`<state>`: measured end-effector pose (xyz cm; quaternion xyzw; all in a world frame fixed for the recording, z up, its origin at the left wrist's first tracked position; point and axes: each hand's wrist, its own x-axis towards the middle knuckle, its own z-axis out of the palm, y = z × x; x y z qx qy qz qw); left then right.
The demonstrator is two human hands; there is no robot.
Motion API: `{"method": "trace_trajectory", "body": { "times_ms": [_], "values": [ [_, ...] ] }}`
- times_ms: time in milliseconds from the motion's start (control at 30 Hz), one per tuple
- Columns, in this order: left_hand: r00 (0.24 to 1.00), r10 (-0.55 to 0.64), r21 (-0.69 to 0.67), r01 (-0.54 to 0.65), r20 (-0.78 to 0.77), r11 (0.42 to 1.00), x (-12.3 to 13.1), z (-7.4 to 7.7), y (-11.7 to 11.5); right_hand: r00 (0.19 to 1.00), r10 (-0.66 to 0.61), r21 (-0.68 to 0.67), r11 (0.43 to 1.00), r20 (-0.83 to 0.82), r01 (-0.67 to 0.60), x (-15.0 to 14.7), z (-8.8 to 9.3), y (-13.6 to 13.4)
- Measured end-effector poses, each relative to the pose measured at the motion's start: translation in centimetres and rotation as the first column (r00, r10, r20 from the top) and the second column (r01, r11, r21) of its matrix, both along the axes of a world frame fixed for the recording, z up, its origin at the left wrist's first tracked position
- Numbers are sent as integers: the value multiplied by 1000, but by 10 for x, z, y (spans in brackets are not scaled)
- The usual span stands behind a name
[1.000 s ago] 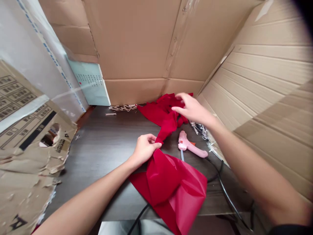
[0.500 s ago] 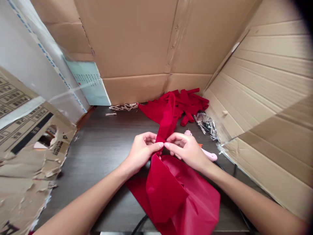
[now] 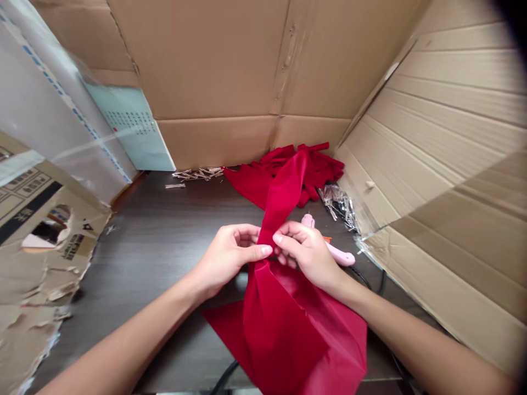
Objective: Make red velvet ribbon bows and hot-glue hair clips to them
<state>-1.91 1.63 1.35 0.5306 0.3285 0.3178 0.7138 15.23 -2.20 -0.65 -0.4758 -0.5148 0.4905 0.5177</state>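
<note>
A large piece of red cloth (image 3: 288,329) lies on the dark wooden table (image 3: 164,241) in front of me. Its upper part is gathered into a narrow band that rises toward the back. My left hand (image 3: 230,255) pinches that gathered part from the left, thumb and fingers closed on the fabric. My right hand (image 3: 304,249) pinches the same spot from the right, its fingertips almost touching those of the left hand. Behind them lies a heap of red cloth strips (image 3: 313,164).
A pink glue gun (image 3: 340,255) lies just behind my right hand, its black cable (image 3: 382,282) trailing to the right. Shiny metal clips (image 3: 341,203) and another clip pile (image 3: 197,174) lie at the back. Cardboard walls (image 3: 230,66) enclose the table; torn cardboard (image 3: 41,258) stands left.
My right hand came back from the red pile at the rear and closed on the gathered cloth beside my left hand. The band of cloth now stands higher.
</note>
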Motion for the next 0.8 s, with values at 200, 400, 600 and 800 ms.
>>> {"method": "trace_trajectory", "body": {
  "times_ms": [200,400,600,800],
  "values": [
    [994,109,-48,-110,-28,993,1,-2,-3,996,79,-65,994,-41,-82,-2,-5,2],
    [997,69,-73,-72,-34,995,-3,2,-1,988,154,-68,986,-22,-155,1,-1,0],
    [998,-58,-220,62,27,974,-7,5,3,988,148,-61,987,-50,-151,4,-3,2],
    [997,-71,-224,70,5,972,-7,2,3,994,95,-77,992,-52,-98,0,-8,1]
  ]
}}
